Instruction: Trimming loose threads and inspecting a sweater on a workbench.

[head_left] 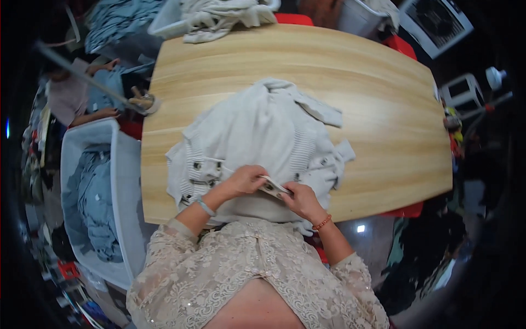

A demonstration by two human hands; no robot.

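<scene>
Head view: looking down on a cream knit garment (pixel 246 123), heaped in soft, rumpled folds on the table (pixel 392 126), near its front edge and left of the middle. Ribbed in raised cords along both flanks, smooth and finely knit between, with a flat tubular sleeve (pixel 322 113) angled out to the right. Pinching a narrow, doubled strip (pixel 272 187) with dark round spots, just above the near edge, left hand (pixel 247 180) and right hand (pixel 302 200) both closed to thumb-and-finger grips, close together but apart. Wearing a pale, smooth bracelet (pixel 206 207) on the left wrist, round reddish beads (pixel 322 222) on the right, and a scalloped lace top (pixel 230 257). Surfaced in streaky pale wood grain, and bearing more crumpled cream knitwear (pixel 224 19) at the far edge. Standing left of the table, a smooth-walled white bin (pixel 129 192) with loose blue-grey cloth (pixel 96 203) inside
</scene>
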